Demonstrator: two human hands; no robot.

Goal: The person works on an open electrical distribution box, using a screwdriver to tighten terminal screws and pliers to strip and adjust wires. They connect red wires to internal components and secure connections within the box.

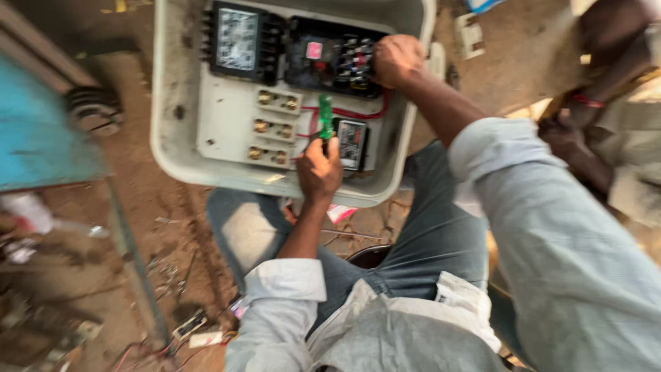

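A grey-white open electrical box (175, 148) lies in front of my knees. Inside are two black switch units (237, 41) at the top, three cream terminal blocks (270, 128), red wires (358, 114) and a small black device (352, 141). My left hand (319, 171) grips a green-handled screwdriver (325, 114), which points up toward the wires in the middle of the box. My right hand (398, 60) rests closed on the right black unit (330, 58), near the box's upper right corner. What its fingers pinch is hidden.
Another person's hand and arm (575, 141) with a red wristband are at the upper right. A blue panel (41, 131) and a dark ribbed part (93, 109) stand at the left. Scraps and wire bits (200, 331) lie on the brown dirt floor.
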